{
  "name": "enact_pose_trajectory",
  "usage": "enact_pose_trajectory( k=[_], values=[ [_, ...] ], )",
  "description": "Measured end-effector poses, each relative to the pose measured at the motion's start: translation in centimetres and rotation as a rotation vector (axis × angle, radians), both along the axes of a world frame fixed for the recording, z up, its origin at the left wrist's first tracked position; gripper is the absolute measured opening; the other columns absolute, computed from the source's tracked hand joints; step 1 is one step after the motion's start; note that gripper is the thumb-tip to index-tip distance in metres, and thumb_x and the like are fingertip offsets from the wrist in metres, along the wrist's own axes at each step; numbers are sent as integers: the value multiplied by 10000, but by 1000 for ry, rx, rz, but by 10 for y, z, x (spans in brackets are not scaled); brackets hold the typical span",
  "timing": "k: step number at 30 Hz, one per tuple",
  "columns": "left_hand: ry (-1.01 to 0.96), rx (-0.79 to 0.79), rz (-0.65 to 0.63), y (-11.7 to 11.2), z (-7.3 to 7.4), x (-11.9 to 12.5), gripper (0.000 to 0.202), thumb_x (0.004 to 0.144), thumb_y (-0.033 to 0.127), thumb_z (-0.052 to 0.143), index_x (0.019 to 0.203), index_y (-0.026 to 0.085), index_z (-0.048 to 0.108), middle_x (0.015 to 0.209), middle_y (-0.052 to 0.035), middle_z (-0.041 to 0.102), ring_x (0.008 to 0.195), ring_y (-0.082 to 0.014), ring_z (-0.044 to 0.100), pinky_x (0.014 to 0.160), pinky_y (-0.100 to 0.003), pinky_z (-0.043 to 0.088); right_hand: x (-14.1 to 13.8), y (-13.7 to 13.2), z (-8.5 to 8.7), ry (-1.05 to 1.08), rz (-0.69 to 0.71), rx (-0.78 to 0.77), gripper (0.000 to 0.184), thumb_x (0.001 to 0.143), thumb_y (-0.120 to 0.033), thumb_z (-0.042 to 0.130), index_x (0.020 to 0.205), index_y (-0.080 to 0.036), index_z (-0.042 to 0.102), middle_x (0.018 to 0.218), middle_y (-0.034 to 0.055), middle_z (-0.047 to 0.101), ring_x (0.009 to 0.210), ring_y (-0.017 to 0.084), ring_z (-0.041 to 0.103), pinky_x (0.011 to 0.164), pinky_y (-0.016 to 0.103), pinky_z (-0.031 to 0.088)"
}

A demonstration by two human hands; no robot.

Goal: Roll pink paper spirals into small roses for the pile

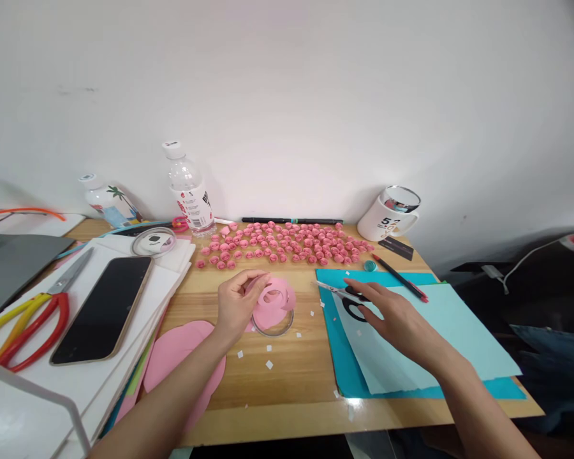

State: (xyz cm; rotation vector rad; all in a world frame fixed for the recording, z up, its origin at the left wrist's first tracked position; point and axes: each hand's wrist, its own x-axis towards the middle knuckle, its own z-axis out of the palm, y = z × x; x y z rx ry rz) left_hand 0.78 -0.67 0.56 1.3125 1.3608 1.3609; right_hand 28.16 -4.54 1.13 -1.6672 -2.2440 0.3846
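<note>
My left hand [239, 299] is closed in a pinch on a pink paper spiral [273, 313] cut in curling rings. Under and behind the spiral, a roll of clear tape [280, 331] lies on the wood, partly covered. My right hand [395, 319] has its fingers stretched and apart over the black handles of a small pair of scissors [333, 289]. The scissors rest at the left edge of blue paper [332, 331] and a pale blue sheet [435, 344], blades pointing left. Pink paper circles [182, 357] lie beside my left forearm.
Many rolled pink paper roses [287, 245] spread along the back. Behind them stand a water bottle [191, 194] and a white mug [385, 217]. A phone [103, 309] and red-yellow scissors [43, 312] lie on papers at left. A pen [402, 277] lies at right; white scraps [269, 364] dot the table.
</note>
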Motion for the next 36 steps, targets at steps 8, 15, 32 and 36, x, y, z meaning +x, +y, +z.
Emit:
enact_pose_trajectory(
  k=[8,15,32,36],
  values=[
    [-5,11,-33,-1,-1,0,122,669,289,677,718,178,695,717,-18,701,670,-152,639,629,-237,522,-38,-3,12,689,83,-477,541,675,-369,702,1162,-255,495,965,44,579,908,211,557,846,378,472],
    [-103,-95,-118,0,-1,0,177,646,331,692,706,165,701,645,-16,692,524,-138,616,497,-229,504,-65,1,28,758,268,-640,367,788,-542,521,880,-189,550,725,-1,441,654,124,400,604,251,384],
    [-89,-120,-255,-4,0,0,140,677,304,668,712,174,707,624,-16,694,486,-154,631,444,-237,494,-71,3,26,733,295,-789,306,788,-486,556,755,-189,487,649,-41,328,590,103,278,519,236,245],
    [-34,-54,-215,-4,3,1,113,656,274,681,693,172,710,698,-27,717,617,-160,657,549,-228,521,-71,2,26,738,264,-791,292,788,-467,569,791,-183,502,633,-40,362,588,102,328,520,234,273]
  ],
)
